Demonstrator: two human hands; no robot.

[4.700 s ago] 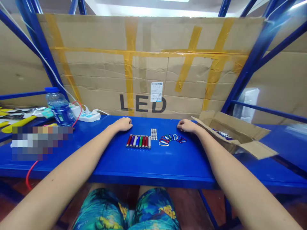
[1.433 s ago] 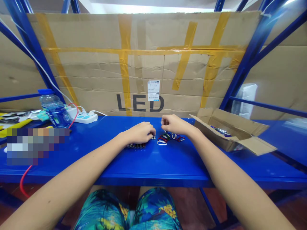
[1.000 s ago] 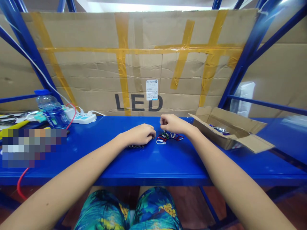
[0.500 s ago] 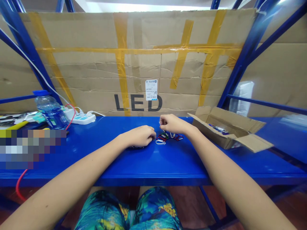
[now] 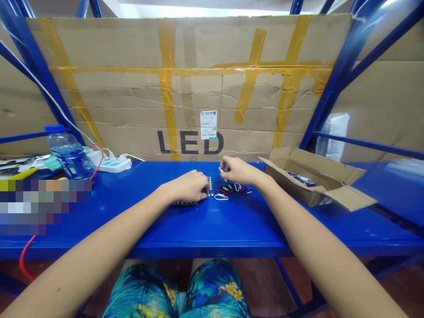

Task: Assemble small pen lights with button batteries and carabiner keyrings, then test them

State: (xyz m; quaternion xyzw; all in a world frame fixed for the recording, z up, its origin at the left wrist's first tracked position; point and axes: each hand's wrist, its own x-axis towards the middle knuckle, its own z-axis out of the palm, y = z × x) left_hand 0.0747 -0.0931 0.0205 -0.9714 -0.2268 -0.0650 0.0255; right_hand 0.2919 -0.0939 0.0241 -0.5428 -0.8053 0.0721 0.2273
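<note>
My left hand [image 5: 191, 185] is curled with its fingers turned down, just left of a short line of small round silver pieces [image 5: 210, 183]. Whatever its fingertips hold is hidden. Under that hand, a row of dark and silver bits [image 5: 186, 203] shows only in part. My right hand [image 5: 236, 170] is closed in a pinch on a small white piece [image 5: 221, 170], too small to name surely. Just below it, several carabiners [image 5: 228, 189] in red, green and silver lie in an arc on the blue table [image 5: 232, 225].
An open cardboard box [image 5: 314, 176] with small metal items stands at the right. On the left are a water bottle [image 5: 68, 152], a white power strip [image 5: 115, 164] and a red cable [image 5: 24, 256]. A large taped cardboard sheet [image 5: 132, 97] closes off the back.
My left hand has shifted slightly left, and the small round silver pieces now show beside it. More of the white piece shows in my right hand, which has barely moved.
</note>
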